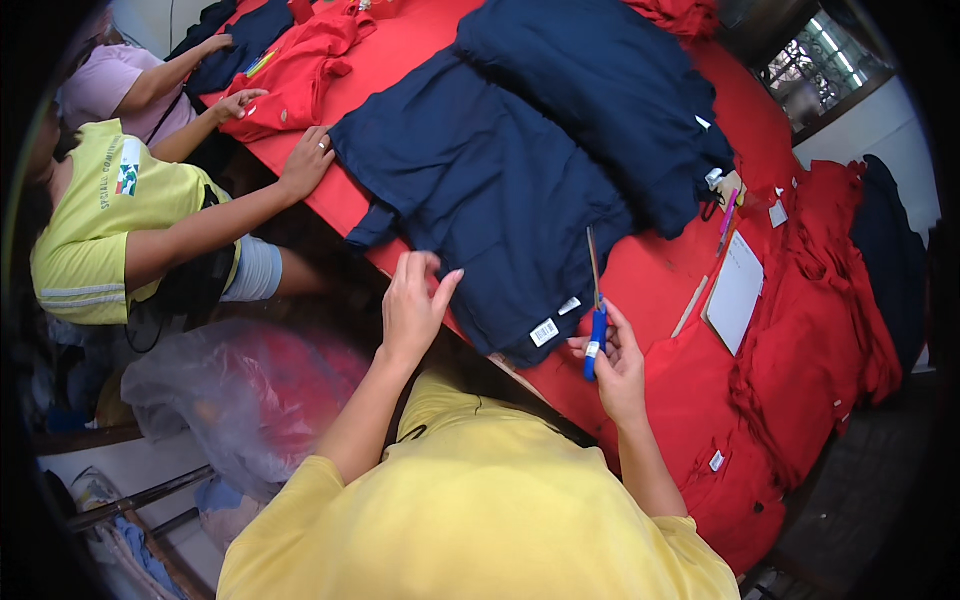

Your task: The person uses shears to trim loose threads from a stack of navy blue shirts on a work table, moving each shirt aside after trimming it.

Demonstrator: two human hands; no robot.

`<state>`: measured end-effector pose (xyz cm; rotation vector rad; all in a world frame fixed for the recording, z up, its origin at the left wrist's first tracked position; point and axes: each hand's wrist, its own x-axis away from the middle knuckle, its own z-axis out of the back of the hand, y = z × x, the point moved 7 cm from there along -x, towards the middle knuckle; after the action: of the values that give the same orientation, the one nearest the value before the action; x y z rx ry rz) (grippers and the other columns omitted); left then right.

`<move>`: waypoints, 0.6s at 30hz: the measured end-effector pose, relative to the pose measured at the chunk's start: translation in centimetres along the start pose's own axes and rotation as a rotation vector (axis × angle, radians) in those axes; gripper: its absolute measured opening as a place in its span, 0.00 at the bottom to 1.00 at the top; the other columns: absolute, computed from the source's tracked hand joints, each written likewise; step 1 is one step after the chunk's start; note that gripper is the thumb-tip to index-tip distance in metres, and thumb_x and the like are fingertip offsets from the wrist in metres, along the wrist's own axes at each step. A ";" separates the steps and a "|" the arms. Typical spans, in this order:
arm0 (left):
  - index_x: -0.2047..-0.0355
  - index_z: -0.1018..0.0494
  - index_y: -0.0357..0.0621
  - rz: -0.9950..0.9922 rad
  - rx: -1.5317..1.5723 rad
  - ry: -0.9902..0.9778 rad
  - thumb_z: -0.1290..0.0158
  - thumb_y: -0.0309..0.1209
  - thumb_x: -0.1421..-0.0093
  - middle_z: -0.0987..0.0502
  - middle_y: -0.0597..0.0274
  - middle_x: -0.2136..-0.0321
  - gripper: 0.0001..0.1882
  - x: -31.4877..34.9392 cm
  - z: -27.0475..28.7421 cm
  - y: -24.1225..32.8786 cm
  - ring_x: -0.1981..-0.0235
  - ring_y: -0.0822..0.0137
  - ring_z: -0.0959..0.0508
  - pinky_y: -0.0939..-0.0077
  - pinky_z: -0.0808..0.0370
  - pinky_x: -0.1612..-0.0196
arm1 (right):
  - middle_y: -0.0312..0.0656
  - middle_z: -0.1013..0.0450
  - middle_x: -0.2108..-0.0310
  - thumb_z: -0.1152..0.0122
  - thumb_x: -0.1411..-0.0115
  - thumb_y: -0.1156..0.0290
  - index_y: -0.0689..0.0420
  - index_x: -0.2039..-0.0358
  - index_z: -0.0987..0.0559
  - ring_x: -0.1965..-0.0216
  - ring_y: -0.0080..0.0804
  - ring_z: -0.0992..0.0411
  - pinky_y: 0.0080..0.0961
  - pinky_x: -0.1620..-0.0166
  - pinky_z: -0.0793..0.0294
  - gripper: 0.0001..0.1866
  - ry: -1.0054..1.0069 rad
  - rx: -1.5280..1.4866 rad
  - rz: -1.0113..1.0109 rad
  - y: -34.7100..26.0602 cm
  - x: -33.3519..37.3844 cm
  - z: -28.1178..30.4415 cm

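Beside the navy garment (500,200), left hand (411,312) raised, half-open, empty; right hand (622,362) grips scissors (599,325)

Left forearm (368,425) angles up and inward, left hand (411,308) raised, fingers (401,274) loosely bent, thumb (446,292) apart. Right forearm (647,460) also tilts inward; right hand (621,367) sits lower in view, fingers curled in a grip.

A barcode label (543,332) marks the navy garment (490,170), lettering (107,185) a co-worker's shirt (80,250).
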<state>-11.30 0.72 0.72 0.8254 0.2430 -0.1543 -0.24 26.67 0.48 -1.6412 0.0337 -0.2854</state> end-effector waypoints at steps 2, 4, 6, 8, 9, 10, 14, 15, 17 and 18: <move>0.70 0.28 0.34 -0.078 0.099 0.033 0.42 0.28 0.45 0.27 0.55 0.74 0.09 -1.2 -0.5 0.8 0.75 0.61 0.25 0.70 0.28 0.69 | 0.47 0.33 0.53 0.56 0.41 0.87 0.63 0.37 0.44 0.56 0.31 0.26 0.25 0.52 0.26 0.30 0.014 0.036 0.030 -0.5 0.3 0.8; 0.70 0.28 0.34 -0.035 0.270 -0.121 0.42 0.26 0.46 0.28 0.56 0.74 0.08 -2.3 -1.9 0.4 0.76 0.62 0.26 0.72 0.28 0.69 | 0.45 0.33 0.56 0.56 0.40 0.86 0.63 0.37 0.44 0.57 0.32 0.26 0.25 0.53 0.25 0.30 0.027 -0.002 0.038 -0.6 0.4 1.1; 0.72 0.26 0.37 0.084 0.299 -0.252 0.41 0.23 0.48 0.26 0.58 0.75 0.05 -1.4 -0.7 -0.3 0.77 0.66 0.26 0.77 0.29 0.69 | 0.45 0.33 0.60 0.55 0.40 0.85 0.64 0.37 0.43 0.58 0.34 0.25 0.25 0.54 0.23 0.29 0.034 0.009 0.049 -0.8 0.8 1.2; 0.72 0.25 0.35 0.141 0.363 -0.664 0.41 0.25 0.47 0.26 0.61 0.78 0.06 1.2 0.1 -0.8 0.76 0.71 0.25 0.77 0.29 0.69 | 0.46 0.33 0.58 0.55 0.41 0.86 0.64 0.37 0.43 0.57 0.35 0.25 0.27 0.53 0.24 0.30 -0.005 -0.021 0.035 -0.4 1.2 1.1; 0.73 0.24 0.36 0.073 0.192 -0.734 0.41 0.29 0.47 0.24 0.59 0.77 0.08 2.2 0.8 -1.2 0.74 0.65 0.23 0.73 0.27 0.67 | 0.47 0.33 0.56 0.56 0.42 0.86 0.64 0.37 0.44 0.57 0.35 0.25 0.26 0.53 0.24 0.30 -0.034 -0.051 0.028 0.1 1.3 1.0; 0.74 0.23 0.37 0.013 0.022 -0.799 0.40 0.34 0.47 0.23 0.57 0.76 0.10 3.4 1.1 -1.5 0.71 0.60 0.21 0.70 0.26 0.65 | 0.47 0.33 0.55 0.57 0.42 0.87 0.64 0.37 0.44 0.56 0.35 0.26 0.26 0.52 0.25 0.31 -0.068 -0.078 0.013 0.4 1.4 0.7; 0.75 0.22 0.40 0.117 -0.148 -0.447 0.46 0.45 0.42 0.23 0.52 0.75 0.19 4.3 -0.2 -1.0 0.72 0.53 0.22 0.62 0.27 0.66 | 0.48 0.34 0.53 0.58 0.44 0.87 0.64 0.37 0.44 0.56 0.36 0.26 0.28 0.51 0.25 0.32 -0.233 -0.176 -0.008 1.0 1.6 -2.2; 0.76 0.23 0.39 0.084 -0.043 -0.304 0.46 0.46 0.41 0.23 0.51 0.75 0.20 4.6 -1.0 0.1 0.72 0.51 0.22 0.60 0.27 0.67 | 0.48 0.34 0.51 0.56 0.43 0.86 0.64 0.36 0.45 0.55 0.35 0.26 0.28 0.51 0.25 0.32 -0.274 -0.212 -0.033 0.8 1.6 -3.1; 0.77 0.25 0.36 0.163 0.081 -0.281 0.45 0.39 0.41 0.24 0.51 0.78 0.17 5.5 -2.7 1.3 0.76 0.56 0.23 0.66 0.27 0.70 | 0.48 0.34 0.50 0.54 0.42 0.85 0.64 0.36 0.45 0.54 0.35 0.26 0.27 0.51 0.26 0.32 -0.302 -0.222 -0.090 0.9 2.0 -4.2; 0.77 0.25 0.35 0.209 0.146 -0.264 0.44 0.36 0.41 0.25 0.52 0.79 0.15 5.9 -3.3 1.1 0.77 0.60 0.22 0.69 0.28 0.71 | 0.47 0.34 0.49 0.54 0.42 0.85 0.64 0.36 0.45 0.54 0.34 0.27 0.27 0.50 0.26 0.32 -0.314 -0.228 -0.116 1.0 2.2 -4.5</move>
<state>-5.89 3.66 -2.22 0.9597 -0.1048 -0.0836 1.09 21.80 0.15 -1.9022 -0.2767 -0.1117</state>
